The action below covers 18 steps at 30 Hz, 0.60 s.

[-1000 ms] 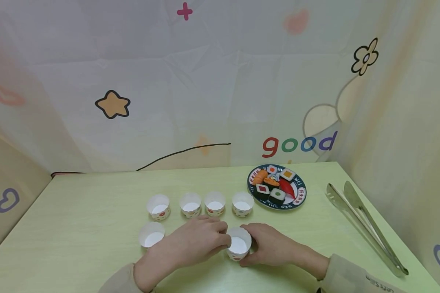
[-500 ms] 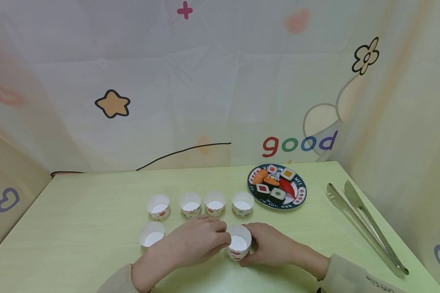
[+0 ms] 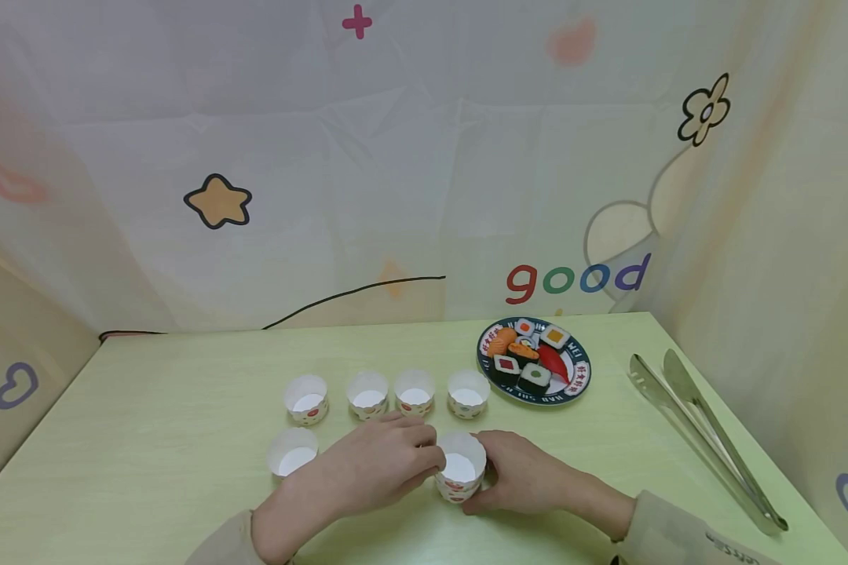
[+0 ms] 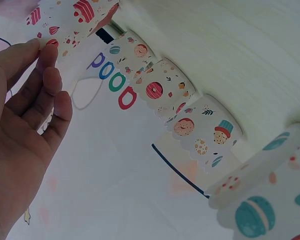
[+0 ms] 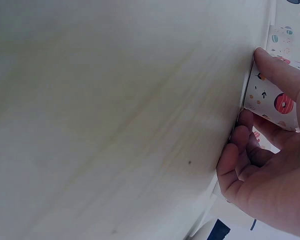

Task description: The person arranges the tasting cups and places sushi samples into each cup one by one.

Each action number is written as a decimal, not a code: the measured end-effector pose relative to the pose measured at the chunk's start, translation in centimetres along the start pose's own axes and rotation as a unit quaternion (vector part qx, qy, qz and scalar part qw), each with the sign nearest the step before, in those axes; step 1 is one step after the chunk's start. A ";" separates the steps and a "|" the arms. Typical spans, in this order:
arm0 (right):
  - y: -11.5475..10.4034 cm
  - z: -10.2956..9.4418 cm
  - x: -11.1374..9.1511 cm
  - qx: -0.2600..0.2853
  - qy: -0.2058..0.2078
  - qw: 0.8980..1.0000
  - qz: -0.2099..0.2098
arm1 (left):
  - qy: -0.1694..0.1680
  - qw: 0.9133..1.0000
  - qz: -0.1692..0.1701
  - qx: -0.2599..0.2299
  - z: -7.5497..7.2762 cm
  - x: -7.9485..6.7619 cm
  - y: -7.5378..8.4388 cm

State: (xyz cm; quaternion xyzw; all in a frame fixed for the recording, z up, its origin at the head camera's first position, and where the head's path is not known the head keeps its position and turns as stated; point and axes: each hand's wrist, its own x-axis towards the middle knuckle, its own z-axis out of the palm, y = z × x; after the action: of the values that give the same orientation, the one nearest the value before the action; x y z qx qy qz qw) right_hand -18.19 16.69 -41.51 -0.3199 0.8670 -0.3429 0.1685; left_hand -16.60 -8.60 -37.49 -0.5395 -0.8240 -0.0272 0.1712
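Note:
A white paper cupcake liner [image 3: 461, 463] with a printed side stands near the table's front middle; a second printed band below its edge suggests liners nested together. My left hand [image 3: 376, 464] pinches its rim from the left; in the left wrist view, thumb and index finger meet at the edge of the liner [image 4: 72, 25] with red cake prints. My right hand [image 3: 526, 473] holds the lower part from the right, thumb in front and fingers behind. In the right wrist view this hand [image 5: 275, 150] lies against the tabletop, around a liner [image 5: 270, 97] with a red doughnut print.
Several separate liners stand behind in a row, such as the leftmost liner [image 3: 306, 400]; another liner [image 3: 292, 451] stands beside my left wrist. A sushi-patterned plate [image 3: 583, 353] lies at the back right. Metal tongs [image 3: 714, 451] lie along the right edge.
The rim of the liner between my hands has risen slightly, and more printed side shows beneath it. Both hands stay nearly in place.

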 end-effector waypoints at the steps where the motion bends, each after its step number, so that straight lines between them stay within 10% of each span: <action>1: 0.0 0.0 0.0 -0.002 0.001 1.000 0.000 | 0.003 1.000 0.000 0.001 0.0 0.0 0.0; 18: 0.0 0.1 0.0 0.000 0.002 1.000 0.003 | 0.026 1.000 -0.004 0.002 -0.2 -0.1 0.1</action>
State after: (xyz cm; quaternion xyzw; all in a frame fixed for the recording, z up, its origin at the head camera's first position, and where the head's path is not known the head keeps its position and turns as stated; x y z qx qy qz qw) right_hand -18.14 16.70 -41.56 -0.3162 0.8684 -0.3431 0.1680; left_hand -16.48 -8.70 -37.38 -0.5350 -0.8213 -0.0407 0.1937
